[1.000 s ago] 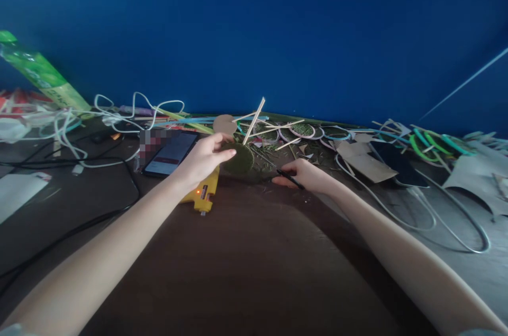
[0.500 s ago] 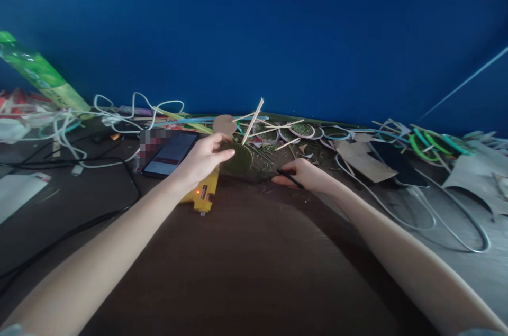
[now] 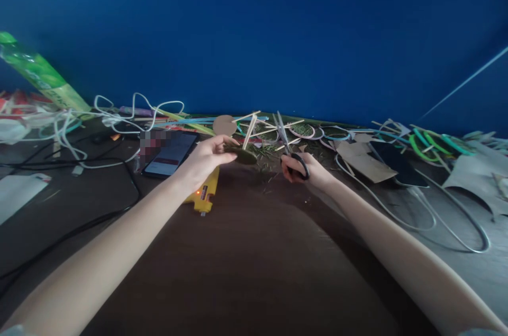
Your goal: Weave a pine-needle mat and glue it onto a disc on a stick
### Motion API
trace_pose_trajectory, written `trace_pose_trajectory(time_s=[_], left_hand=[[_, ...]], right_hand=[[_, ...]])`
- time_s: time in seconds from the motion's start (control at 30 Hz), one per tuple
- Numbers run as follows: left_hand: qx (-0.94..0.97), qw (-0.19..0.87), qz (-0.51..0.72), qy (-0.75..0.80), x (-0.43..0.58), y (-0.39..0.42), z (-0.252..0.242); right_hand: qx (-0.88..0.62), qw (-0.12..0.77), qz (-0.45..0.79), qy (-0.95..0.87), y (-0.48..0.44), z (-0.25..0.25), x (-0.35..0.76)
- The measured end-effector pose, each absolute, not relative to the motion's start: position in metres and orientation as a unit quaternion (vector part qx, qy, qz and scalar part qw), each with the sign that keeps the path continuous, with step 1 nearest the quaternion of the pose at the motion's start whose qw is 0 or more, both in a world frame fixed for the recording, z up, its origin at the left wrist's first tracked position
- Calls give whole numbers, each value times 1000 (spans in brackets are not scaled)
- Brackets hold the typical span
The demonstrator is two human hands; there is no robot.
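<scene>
My left hand [image 3: 208, 159] pinches the edge of a round green-covered disc [image 3: 243, 155] that carries a thin wooden stick [image 3: 250, 132] sticking up from it; the disc is tilted nearly flat, just above the table. My right hand [image 3: 304, 169] is closed round the black handles of a pair of scissors [image 3: 286, 145], whose blades point up and away, a short way right of the disc. A yellow glue gun [image 3: 204, 190] lies under my left wrist with a small orange light on.
A phone [image 3: 170, 152] lies left of my left hand among white cables [image 3: 119, 114]. Wooden sticks, green clippings, small hoops [image 3: 304, 130] and a cardboard circle [image 3: 224, 124] litter the far edge. Cardboard pieces [image 3: 365, 161], green rings and a grey cable lie right. A blue wall stands behind.
My right hand has lifted the scissors from lying on the table so the blades stand up. My left hand has tipped the disc flatter and the stick has dropped lower.
</scene>
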State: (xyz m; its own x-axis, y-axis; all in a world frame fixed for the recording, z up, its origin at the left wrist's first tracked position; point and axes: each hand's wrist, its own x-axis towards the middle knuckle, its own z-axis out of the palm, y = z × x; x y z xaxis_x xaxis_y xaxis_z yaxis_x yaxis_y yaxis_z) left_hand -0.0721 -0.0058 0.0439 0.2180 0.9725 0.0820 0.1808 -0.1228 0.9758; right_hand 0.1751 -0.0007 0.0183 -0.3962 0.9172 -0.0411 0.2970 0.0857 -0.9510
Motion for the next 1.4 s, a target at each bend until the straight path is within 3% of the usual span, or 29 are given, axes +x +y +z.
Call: trace_pose_trajectory(time_s=[0.23, 0.67, 0.9, 1.07, 1.27, 1.4], left_hand=[[653, 449, 434, 430, -62, -16, 46], [660, 555, 359, 356, -52, -28, 47], [574, 611, 409, 359, -43, -27, 35], [562, 660, 362, 344, -37, -32, 29], [516, 635, 427, 386, -37, -30, 28], [577, 540, 406, 459, -44, -26, 32]], right_hand=[[-408, 346, 572, -622, -3, 12, 169], [-347, 348, 618, -613, -12, 17, 162], [-379, 489, 578, -532, -10, 11, 154], [-427, 495, 529, -541, -19, 14, 146], [-419, 450, 521, -592, -28, 19, 142], [-429, 446, 520, -589, -23, 18, 146]])
